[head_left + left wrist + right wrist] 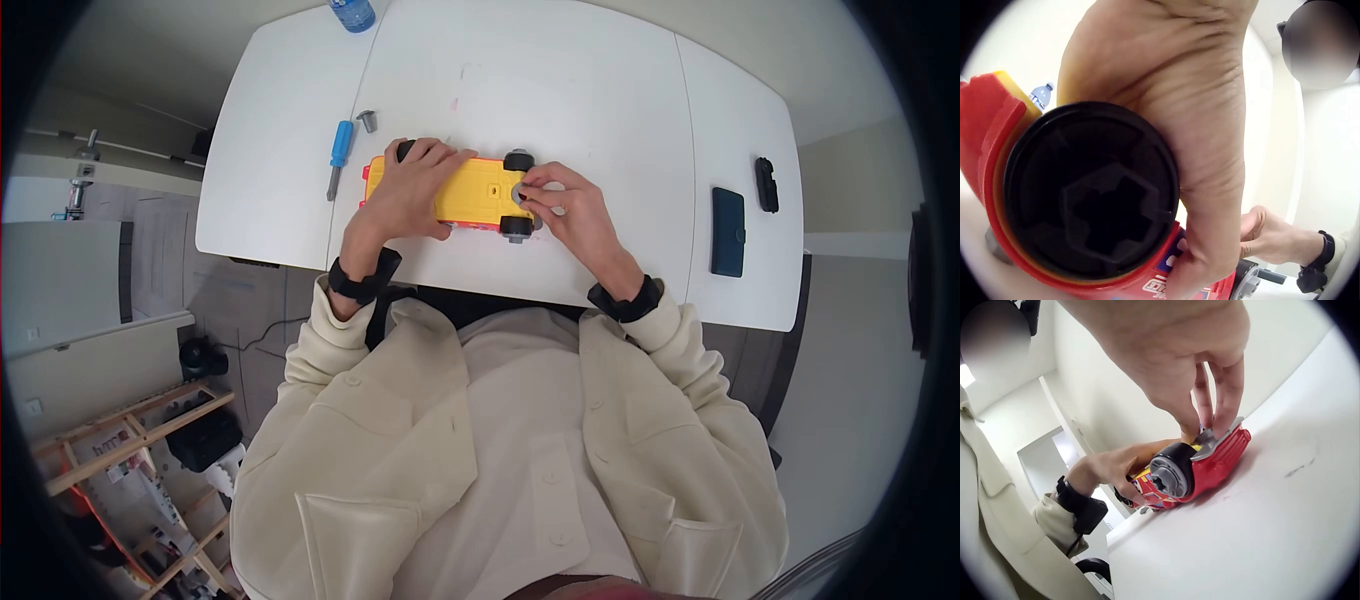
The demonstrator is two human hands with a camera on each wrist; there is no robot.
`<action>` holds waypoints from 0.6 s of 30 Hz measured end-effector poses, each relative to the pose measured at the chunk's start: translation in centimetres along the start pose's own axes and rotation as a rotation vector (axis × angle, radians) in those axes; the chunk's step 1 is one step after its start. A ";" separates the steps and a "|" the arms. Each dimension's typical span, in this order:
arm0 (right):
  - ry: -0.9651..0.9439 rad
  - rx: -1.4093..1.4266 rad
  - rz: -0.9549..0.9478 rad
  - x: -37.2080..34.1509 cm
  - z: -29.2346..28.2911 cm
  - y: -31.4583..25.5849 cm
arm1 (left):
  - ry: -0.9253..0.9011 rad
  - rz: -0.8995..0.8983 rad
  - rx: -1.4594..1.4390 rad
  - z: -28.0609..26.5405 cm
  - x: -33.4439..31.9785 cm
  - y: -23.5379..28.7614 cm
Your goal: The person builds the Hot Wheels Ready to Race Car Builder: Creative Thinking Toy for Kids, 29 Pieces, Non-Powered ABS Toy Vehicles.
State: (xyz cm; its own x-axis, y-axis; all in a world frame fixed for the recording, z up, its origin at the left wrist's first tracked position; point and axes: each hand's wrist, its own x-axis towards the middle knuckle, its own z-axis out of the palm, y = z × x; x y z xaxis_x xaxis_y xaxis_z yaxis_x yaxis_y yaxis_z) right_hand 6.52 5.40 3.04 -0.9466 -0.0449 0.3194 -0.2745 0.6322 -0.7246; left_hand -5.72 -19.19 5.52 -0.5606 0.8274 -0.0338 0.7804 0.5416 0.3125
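A red and yellow toy car (470, 190) lies upside down on the white table, its yellow underside facing up. My left hand (415, 190) grips it across one end, thumb on the near side and fingers over the far side. Beside that hand, a black wheel (1091, 194) fills much of the left wrist view. At the other end, between two black wheels with grey hubs, my right hand (572, 212) pinches a small grey part (518, 193) against the underside. The fingertips hide most of that part. A grey front bumper (1217, 442) shows just below them.
A blue-handled screwdriver (341, 150) and a loose grey plastic bolt (367, 121) lie left of the car. At the right are a dark wallet-like case (728, 232) and a small black object (767, 185). A water bottle (353, 14) stands at the far edge.
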 end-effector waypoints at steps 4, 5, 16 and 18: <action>0.039 -0.158 -0.069 -0.3 0.4 0.0 | 0.009 0.003 -0.002 0.0 -0.1 0.0; 0.038 -0.152 -0.068 -0.2 0.3 -0.1 | 0.004 -0.001 -0.001 -0.1 0.0 0.0; -0.019 0.046 0.074 0.9 -3.0 -0.6 | 0.321 0.012 -0.266 -2.7 0.9 -6.1; -0.010 0.066 0.103 0.8 -4.2 -0.8 | 0.327 -0.168 -0.167 -2.3 1.1 -9.6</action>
State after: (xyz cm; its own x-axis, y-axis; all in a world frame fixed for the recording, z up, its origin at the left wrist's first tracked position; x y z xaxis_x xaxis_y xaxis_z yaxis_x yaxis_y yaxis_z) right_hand 6.70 8.07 6.41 -0.9720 0.0096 0.2346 -0.1854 0.5816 -0.7921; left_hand -14.49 -23.80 4.71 -0.7557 0.6243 0.1977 0.6302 0.6111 0.4790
